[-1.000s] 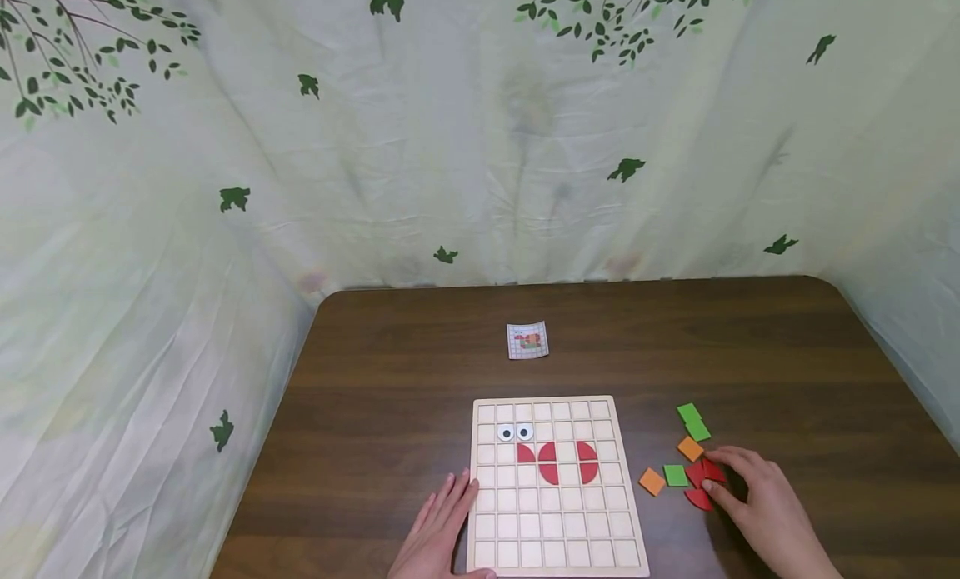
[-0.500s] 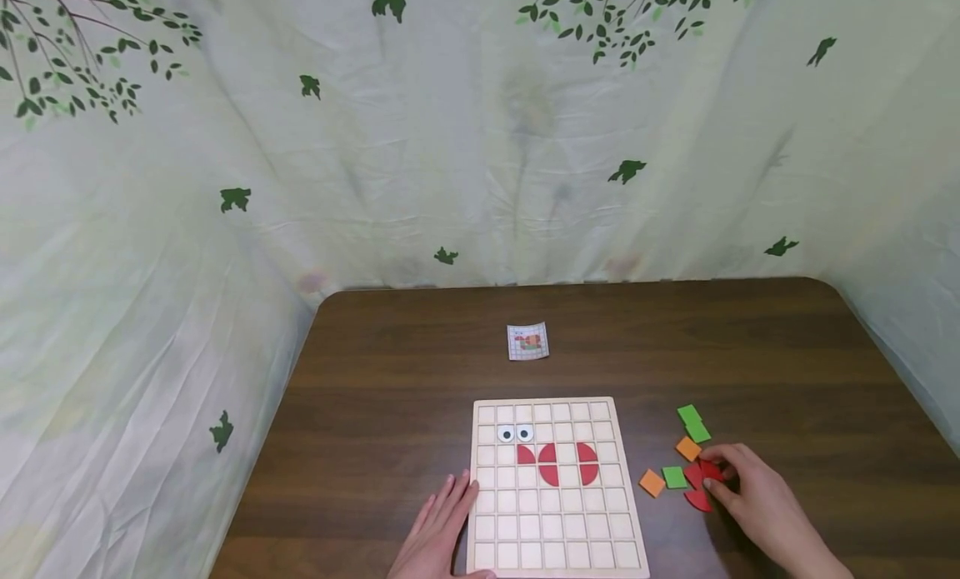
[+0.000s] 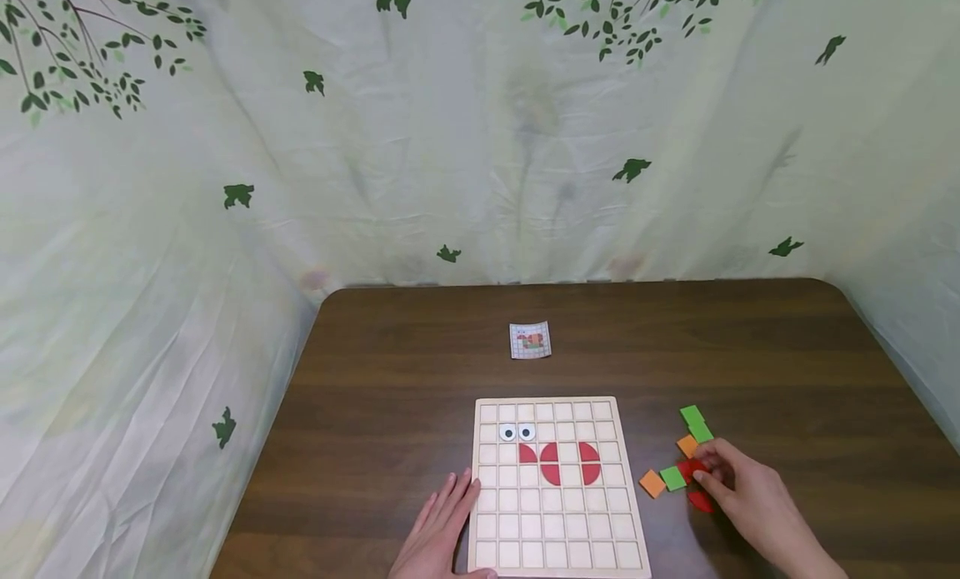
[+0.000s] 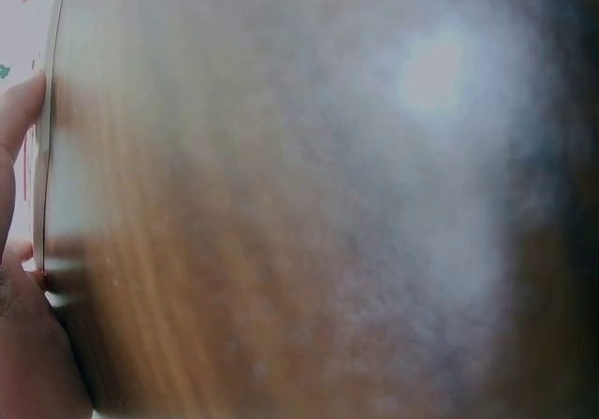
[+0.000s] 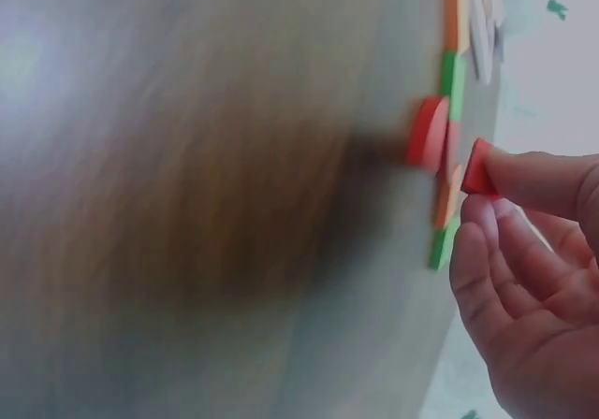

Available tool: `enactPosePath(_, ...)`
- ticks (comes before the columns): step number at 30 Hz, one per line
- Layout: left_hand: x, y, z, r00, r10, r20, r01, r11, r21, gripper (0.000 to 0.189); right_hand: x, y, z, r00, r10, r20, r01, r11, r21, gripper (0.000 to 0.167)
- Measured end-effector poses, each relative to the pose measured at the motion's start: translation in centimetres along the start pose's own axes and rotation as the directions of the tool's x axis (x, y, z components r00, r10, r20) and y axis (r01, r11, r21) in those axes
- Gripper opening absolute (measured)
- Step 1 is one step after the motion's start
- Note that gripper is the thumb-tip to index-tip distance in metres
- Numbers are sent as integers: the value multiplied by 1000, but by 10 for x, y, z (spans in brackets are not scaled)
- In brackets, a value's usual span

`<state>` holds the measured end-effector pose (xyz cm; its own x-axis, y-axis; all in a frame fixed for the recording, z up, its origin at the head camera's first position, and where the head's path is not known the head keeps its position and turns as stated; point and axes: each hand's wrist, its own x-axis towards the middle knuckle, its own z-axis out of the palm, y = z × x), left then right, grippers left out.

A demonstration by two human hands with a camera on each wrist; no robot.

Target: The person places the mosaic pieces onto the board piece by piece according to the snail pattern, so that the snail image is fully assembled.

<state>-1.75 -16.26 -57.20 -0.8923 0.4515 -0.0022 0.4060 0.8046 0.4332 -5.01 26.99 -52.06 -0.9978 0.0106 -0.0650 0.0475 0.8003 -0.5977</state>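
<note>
Table (image 3: 390, 371), red piece (image 3: 699, 466) partly hidden

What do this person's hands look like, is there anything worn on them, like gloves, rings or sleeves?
The left hand and right hand both look bare, with no gloves, rings or sleeve edges visible. Anything worn further up is out of view.

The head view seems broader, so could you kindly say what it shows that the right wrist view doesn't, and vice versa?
Only the head view shows the picture card and the two eye pieces. Only the right wrist view shows the palm side of the right hand. Both share the table, orange pieces, green pieces and that hand pinching a red piece.
</note>
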Motion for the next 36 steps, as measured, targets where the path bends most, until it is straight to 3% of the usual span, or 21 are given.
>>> enactPosePath(5,1,0,0,1000,6,-3,-6,1000,9,102,2,-15,8,998,-56,-42,59,995,82,30)
enactPosePath(11,1,0,0,1000,3,5,-3,1000,7,101,11,-33,18,999,-42,3,41,978,202,20)
enactPosePath(17,0,-1,0,1000,16,-7,-15,1000,19,102,21,-47,29,989,-122,86,84,932,352,19)
enactPosePath(21,0,-1,0,1000,12,-4,-12,1000,13,102,27,-56,36,975,-197,103,134,891,434,24)
enactPosePath(24,0,-1,0,1000,17,-11,-16,1000,21,102,32,-62,41,967,-238,92,174,877,448,24)
enactPosePath(28,0,-1,1,1000,18,-13,-17,999,27,102,37,-70,46,962,-241,128,161,879,449,22)
enactPosePath(36,0,-1,0,1000,7,-4,-7,1000,9,102,53,-81,56,940,-204,273,36,855,517,15)
